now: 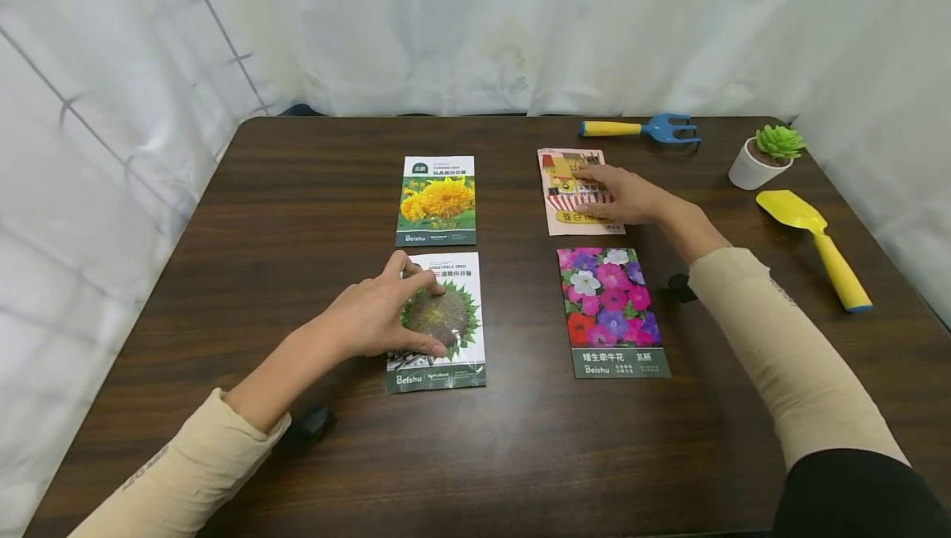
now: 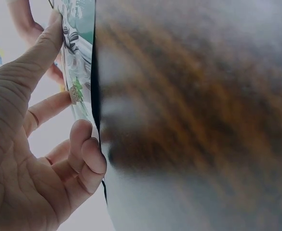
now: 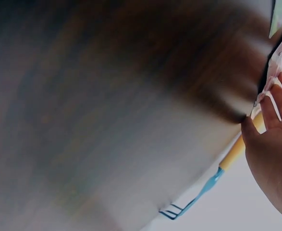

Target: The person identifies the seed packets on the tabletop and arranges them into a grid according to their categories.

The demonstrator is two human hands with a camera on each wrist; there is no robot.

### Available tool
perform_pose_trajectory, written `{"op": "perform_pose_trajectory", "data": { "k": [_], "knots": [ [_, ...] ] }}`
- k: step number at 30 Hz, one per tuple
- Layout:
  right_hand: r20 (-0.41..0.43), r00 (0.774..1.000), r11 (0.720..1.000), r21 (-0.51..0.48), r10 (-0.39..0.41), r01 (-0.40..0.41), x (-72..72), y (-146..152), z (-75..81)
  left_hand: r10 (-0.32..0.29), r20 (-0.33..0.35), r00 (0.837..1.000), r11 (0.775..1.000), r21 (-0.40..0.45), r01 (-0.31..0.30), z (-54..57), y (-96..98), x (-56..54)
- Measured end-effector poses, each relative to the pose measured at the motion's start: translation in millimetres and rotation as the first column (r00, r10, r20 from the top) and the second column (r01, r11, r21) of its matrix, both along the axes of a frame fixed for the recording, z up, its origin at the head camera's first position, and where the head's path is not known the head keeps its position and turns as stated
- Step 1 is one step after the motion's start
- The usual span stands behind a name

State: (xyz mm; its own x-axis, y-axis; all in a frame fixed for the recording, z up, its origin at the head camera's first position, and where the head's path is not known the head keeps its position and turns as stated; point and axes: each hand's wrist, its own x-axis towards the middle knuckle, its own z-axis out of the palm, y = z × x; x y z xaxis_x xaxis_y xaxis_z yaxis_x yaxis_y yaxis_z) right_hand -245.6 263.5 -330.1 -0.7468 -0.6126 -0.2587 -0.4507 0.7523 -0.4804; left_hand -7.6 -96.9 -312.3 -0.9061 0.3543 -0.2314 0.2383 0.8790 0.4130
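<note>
My left hand (image 1: 382, 311) rests over the left part of a white seed packet (image 1: 462, 356) with a sunflower head on it. Thumb and index finger touch its face, spread apart; in the left wrist view other fingers (image 2: 93, 156) are bent beside its edge. My right hand (image 1: 631, 195) lies over the right side of a pink seed packet (image 1: 559, 183) with a striped awning picture. Its thumb and fingers are spread on that packet. Above the left hand lies a yellow-flower seed packet (image 1: 437, 201). A petunia-type flower packet (image 1: 612, 307) lies below the right hand.
A blue hand fork (image 1: 669, 129) with a yellow handle lies at the back edge of the dark wooden table (image 1: 297, 183). To the right stand a potted succulent (image 1: 765, 158) and a yellow trowel (image 1: 813, 245). White curtains (image 1: 446, 26) hang around the table.
</note>
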Motion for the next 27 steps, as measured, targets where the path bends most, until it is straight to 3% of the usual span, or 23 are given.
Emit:
{"op": "perform_pose_trajectory", "data": {
  "k": [13,27],
  "knots": [
    [0.052,0.999,1.000,-0.011,-0.017,0.017,-0.2,10,-0.9,0.000,0.011,1.000,1.000,0.014,0.000,0.8,-1.0,0.9],
    [0.055,0.998,0.999,-0.034,-0.019,0.021,-1.2,8,-1.0,0.001,0.003,1.000,1.000,0.027,-0.001,-2.7,-2.6,0.0]
  ]
}}
